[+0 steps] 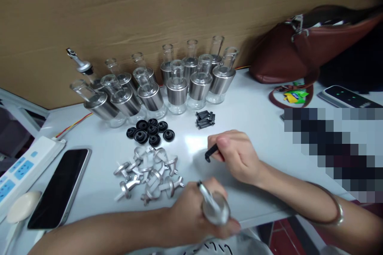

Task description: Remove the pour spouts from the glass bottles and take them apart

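My left hand [199, 211] is closed around a silver metal spout [216, 207] near the table's front edge, its narrow end pointing up and left. Above and to the right, my right hand [236, 155] pinches a small black part [212, 152], whose hooked end sticks out to the left. Left of my hands lies a loose heap of silver spouts [154, 177]. Behind the heap sit several round black stoppers [152, 129]. A small pile of black pieces [205, 119] lies beyond my right hand.
Two rows of glass bottles with metal bands [177, 89] stand at the back; a spout sits in one [83, 65]. A phone [60, 189] and power strip [26, 167] lie left. A brown bag [281, 53] and candy wrappers [296, 96] are at the right.
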`<state>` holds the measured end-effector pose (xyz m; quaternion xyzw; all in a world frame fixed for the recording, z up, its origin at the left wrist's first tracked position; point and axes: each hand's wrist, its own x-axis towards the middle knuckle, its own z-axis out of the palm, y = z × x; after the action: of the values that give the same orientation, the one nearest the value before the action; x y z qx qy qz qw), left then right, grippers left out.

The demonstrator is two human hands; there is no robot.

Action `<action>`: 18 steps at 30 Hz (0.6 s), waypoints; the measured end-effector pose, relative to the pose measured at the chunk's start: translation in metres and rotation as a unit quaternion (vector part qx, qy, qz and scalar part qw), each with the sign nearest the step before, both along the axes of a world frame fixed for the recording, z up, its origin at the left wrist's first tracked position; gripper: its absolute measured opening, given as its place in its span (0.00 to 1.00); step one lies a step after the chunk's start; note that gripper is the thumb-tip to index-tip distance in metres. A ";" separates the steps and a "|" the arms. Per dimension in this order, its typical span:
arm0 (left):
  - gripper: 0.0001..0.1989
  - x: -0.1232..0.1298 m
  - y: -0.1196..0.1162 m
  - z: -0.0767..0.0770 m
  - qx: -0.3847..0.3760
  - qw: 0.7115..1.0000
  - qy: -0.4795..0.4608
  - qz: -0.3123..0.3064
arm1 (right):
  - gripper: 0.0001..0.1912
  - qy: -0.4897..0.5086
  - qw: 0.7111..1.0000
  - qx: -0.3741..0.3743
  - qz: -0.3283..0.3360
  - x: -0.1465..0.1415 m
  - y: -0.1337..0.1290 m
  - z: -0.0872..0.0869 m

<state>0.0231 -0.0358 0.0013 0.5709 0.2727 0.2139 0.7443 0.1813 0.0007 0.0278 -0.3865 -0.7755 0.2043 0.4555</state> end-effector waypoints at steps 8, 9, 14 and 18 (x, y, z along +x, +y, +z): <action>0.14 0.004 0.004 0.011 0.002 0.999 0.038 0.007 | 0.08 -0.052 0.978 -0.095 -0.180 0.029 0.032 0.007; 0.13 0.005 0.004 0.010 -0.010 0.999 0.047 0.020 | 0.09 -0.082 0.974 -0.101 -0.186 0.034 0.036 0.005; 0.13 0.006 0.005 0.008 -0.036 0.998 0.044 0.027 | 0.15 -0.209 0.944 -0.141 -0.213 0.057 0.050 -0.006; 0.15 0.006 0.005 0.007 -0.023 0.999 0.040 0.025 | 0.13 -0.215 0.923 -0.214 -0.238 0.063 0.054 -0.009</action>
<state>0.0286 -0.0309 0.0087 0.5544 0.3218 0.2029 0.7402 0.2446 0.0544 0.0190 -0.6828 -0.6775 0.1632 0.2195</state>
